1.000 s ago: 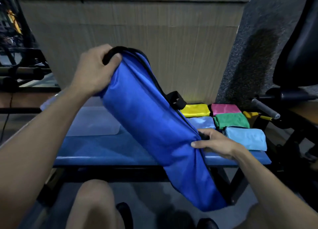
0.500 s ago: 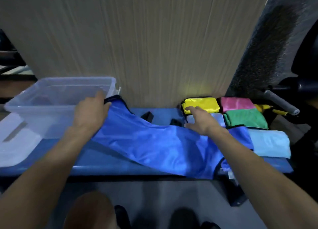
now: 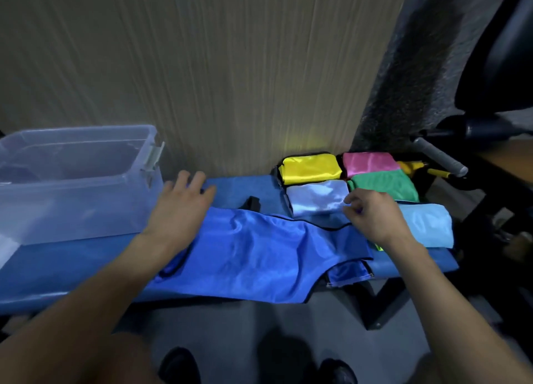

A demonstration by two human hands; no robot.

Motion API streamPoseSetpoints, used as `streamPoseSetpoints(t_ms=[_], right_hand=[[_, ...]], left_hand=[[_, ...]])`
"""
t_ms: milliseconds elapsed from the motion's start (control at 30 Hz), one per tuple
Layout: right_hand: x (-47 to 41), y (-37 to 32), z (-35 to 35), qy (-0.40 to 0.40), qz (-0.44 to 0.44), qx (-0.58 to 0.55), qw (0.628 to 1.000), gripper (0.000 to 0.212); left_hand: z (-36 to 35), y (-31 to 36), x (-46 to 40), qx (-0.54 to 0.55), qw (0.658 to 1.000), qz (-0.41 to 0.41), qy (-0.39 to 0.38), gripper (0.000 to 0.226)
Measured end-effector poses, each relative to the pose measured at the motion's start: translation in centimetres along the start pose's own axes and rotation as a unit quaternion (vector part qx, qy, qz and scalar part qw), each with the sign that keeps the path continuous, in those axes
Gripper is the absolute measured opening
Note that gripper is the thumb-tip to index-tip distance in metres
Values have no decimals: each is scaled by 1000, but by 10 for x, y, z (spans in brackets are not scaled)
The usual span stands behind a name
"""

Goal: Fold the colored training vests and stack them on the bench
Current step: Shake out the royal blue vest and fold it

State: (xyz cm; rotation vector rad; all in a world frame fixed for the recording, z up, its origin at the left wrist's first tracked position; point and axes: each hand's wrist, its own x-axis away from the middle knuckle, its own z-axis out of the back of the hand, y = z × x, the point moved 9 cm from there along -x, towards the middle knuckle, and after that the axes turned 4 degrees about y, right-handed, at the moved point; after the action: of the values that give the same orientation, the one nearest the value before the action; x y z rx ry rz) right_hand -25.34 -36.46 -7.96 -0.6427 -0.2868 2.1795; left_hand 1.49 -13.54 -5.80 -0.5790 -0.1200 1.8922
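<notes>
A royal blue vest (image 3: pixel 253 254) with black trim lies spread across the blue bench (image 3: pixel 72 265), its lower edge hanging over the front. My left hand (image 3: pixel 178 210) lies flat on the vest's left end, fingers straight. My right hand (image 3: pixel 372 216) has curled fingers at the vest's upper right edge; whether it pinches the cloth I cannot tell. Folded vests sit at the bench's right end: yellow (image 3: pixel 310 168), pink (image 3: pixel 369 164), green (image 3: pixel 385 186), pale blue (image 3: pixel 315 197) and light blue (image 3: pixel 427 225).
A clear plastic bin (image 3: pixel 72 178) stands on the bench's left part. A wooden panel (image 3: pixel 216 66) rises right behind the bench. Dark gym equipment with a grey handle (image 3: pixel 439 157) stands at the right. My shoes (image 3: pixel 178 366) show on the floor below.
The blue vest went from held up in the air to lying on the bench. My left hand slid right along its left end, and my right hand moved right to its upper edge.
</notes>
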Motion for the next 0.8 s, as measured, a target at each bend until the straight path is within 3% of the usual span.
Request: streamPoseSetpoints(t_ms=[33,100,167,233,333,467,567,667,800], right_hand=[[4,6,3,-2,-16,9,1000,11],[14,20,10,-20,-58,29,998,8],[26,31,14,-56,-100,37,993,24],[42,39,13,-108,-138,37,984,33],[69,47,2,-202,-199,24,959,25],[97,49,-13,-263,-255,-49,929,27],[103,54,-18,-265,-268,-60,924,28],[105,59,-22,-261,-281,-85,920,32],[102,53,-30,-239,-275,-161,917,40]], left_hand=[[4,20,-4,62,998,-30,4,38],[5,65,-10,225,970,-54,-68,22],[10,117,-11,344,928,-96,-111,15],[17,165,-14,403,900,-129,-107,17],[19,219,-19,398,900,-151,-92,31],[11,260,-24,264,949,-164,-55,48],[8,267,-31,231,959,-160,-29,25],[4,248,-42,337,936,-101,-29,16],[-6,219,-53,510,856,-40,-72,9]])
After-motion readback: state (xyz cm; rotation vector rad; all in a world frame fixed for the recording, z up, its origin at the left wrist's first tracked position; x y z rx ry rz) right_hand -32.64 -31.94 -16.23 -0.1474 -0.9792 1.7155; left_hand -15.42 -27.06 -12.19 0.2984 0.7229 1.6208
